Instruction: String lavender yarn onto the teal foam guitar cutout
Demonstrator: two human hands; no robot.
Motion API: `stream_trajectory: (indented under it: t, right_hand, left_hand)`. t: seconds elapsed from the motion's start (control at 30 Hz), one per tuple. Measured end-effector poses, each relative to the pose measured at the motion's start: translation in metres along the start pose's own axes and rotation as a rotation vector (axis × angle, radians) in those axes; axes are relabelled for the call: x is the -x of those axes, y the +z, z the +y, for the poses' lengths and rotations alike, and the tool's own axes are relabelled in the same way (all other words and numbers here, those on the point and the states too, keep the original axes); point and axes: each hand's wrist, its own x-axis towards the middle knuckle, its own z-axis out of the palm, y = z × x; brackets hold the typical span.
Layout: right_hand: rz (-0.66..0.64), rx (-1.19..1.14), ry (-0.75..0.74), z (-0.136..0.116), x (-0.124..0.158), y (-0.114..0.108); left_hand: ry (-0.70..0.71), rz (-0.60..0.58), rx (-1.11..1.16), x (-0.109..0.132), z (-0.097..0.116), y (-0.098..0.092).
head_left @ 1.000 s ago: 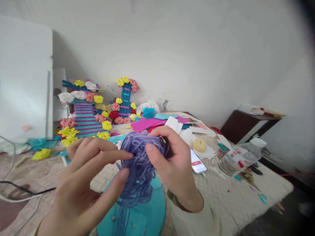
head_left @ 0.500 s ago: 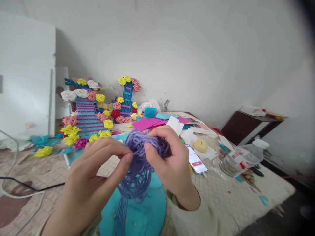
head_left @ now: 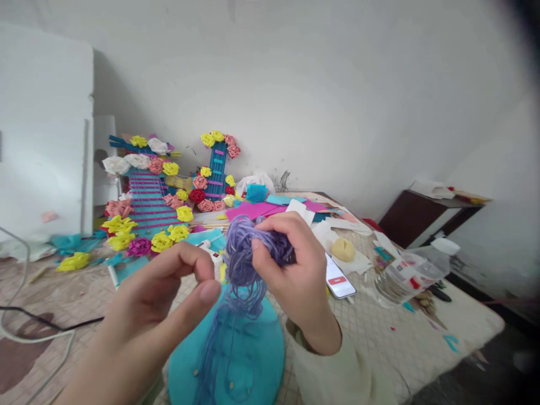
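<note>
My right hand grips a bundle of purple yarn, thumb in front and fingers over the top. Loose loops sag below the grip, and long strands trail down over a round teal board with a few small light pegs or dots on it. To the left of the bundle is my left hand, apart from it, with thumb and index fingertips brought together. Whether a strand lies between those tips cannot be made out.
Behind stand two teal frames trimmed with paper flowers. Coloured paper, a phone, a yellow lump and a large plastic bottle lie to the right. Cables cross the left side.
My left hand has drawn away from the yarn, down and slightly left. The bundle has shifted a little right in my right hand, and its hanging strands spread more loosely over the board.
</note>
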Motion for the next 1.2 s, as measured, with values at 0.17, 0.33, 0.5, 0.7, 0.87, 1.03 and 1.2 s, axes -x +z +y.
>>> stream_trajectory:
  t: [0.17, 0.33, 0.5, 0.7, 0.87, 1.03, 1.2]
  right_hand:
    - [-0.014, -0.029, 0.004, -0.002, 0.001, 0.001]
    - [-0.014, -0.049, 0.022, 0.000, 0.001, 0.003]
    - [-0.031, -0.055, 0.032, 0.001, -0.001, 0.002]
    - [-0.076, -0.128, 0.142, -0.002, 0.000, 0.002]
    - [-0.136, -0.199, 0.227, -0.004, 0.002, 0.002]
    - [-0.158, -0.223, 0.232, -0.006, 0.001, 0.002]
    - [-0.209, -0.243, 0.182, -0.007, 0.000, 0.000]
  left_hand:
    - [-0.007, -0.165, -0.078, -0.003, -0.002, 0.009]
    - [-0.162, -0.174, 0.299, -0.003, -0.004, 0.005]
    - [-0.150, -0.139, 0.529, 0.000, -0.004, 0.003]
    - [0.078, 0.084, 0.039, 0.005, 0.001, 0.010]
    - [0.205, 0.091, -0.249, 0.000, -0.001, 0.019]
    - [0.163, 0.100, -0.300, 0.000, -0.005, 0.018]
    - [0.129, 0.104, -0.338, -0.001, -0.009, 0.016]
